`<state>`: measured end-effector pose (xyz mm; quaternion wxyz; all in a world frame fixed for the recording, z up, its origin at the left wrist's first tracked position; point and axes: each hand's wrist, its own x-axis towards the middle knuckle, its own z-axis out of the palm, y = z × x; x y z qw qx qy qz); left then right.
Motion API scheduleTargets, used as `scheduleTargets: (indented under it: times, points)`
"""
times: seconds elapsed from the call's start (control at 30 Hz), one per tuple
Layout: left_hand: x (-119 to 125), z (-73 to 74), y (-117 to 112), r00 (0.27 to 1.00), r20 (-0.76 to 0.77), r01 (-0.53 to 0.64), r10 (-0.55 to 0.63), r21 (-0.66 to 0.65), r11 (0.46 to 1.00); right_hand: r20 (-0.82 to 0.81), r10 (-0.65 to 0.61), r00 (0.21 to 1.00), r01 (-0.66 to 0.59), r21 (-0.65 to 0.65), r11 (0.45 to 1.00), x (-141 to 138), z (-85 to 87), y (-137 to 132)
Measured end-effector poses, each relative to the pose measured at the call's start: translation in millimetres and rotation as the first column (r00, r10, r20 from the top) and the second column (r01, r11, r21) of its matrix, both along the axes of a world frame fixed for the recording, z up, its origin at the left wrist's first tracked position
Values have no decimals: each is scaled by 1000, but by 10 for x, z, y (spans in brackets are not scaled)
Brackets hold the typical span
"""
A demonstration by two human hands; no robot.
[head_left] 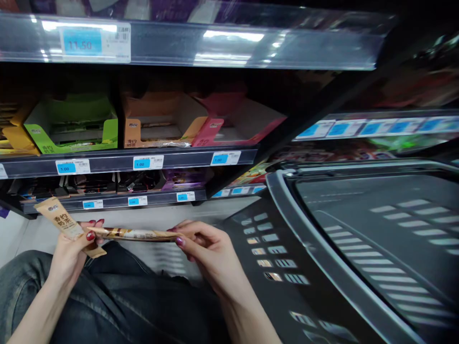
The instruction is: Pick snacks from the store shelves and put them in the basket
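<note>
My left hand [68, 255] is closed on a tan milk tea sachet [60, 220], which slants up to the left with its printed front towards me. A second milk tea sachet [138, 234] stretches level between both hands, seen nearly edge-on. Its left end meets my left fingertips, while the thumb and fingers of my right hand [211, 243] pinch its right end. Beyond the hands, a green box [43, 138], an orange box [131, 134] and a pink box [211, 134] stand open-fronted on the shelf. Small packets lie low in the green and orange ones.
A black shopping basket [315, 258] with slotted walls stands close by my right arm. Price labels line the shelf edge [190, 160]. Below, a lower shelf holds dark packets and a purple box [184, 178]. My bent knees [143, 301] are under my hands.
</note>
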<state>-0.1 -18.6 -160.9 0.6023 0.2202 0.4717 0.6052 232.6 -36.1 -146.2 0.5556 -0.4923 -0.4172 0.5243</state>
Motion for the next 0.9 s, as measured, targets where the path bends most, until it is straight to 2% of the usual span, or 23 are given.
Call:
scheduleTargets:
  times: [0.13, 0.3, 0.4, 0.53, 0.6, 0.77, 0.9]
  points:
    - [-73, -40, -26, 997, 49, 53, -58, 112, 992, 47, 12, 999, -19, 151, 988, 68, 56, -29]
    - [-188, -104, -39, 980, -34, 198, -197, 298, 934, 84, 0, 996, -24, 276, 961, 110, 73, -66]
    - [-201, -74, -46, 984, -80, 177, -158, 371, 912, 121, -34, 992, -10, 345, 939, 122, 75, -83]
    - [-223, -63, -29, 968, -197, 232, -157, 457, 859, 169, -83, 982, 4, 426, 905, 130, 107, -88]
    - [-240, -85, -17, 959, -233, 255, -160, 471, 844, 190, -108, 976, 13, 442, 897, 129, 135, -88]
    - [-256, -136, -2, 964, -216, 235, -152, 434, 870, 242, -140, 960, 26, 421, 907, 122, 176, -88]
    - [-234, -120, 6, 963, -230, 226, -138, 416, 881, 241, -125, 962, 11, 424, 906, 128, 164, -86]
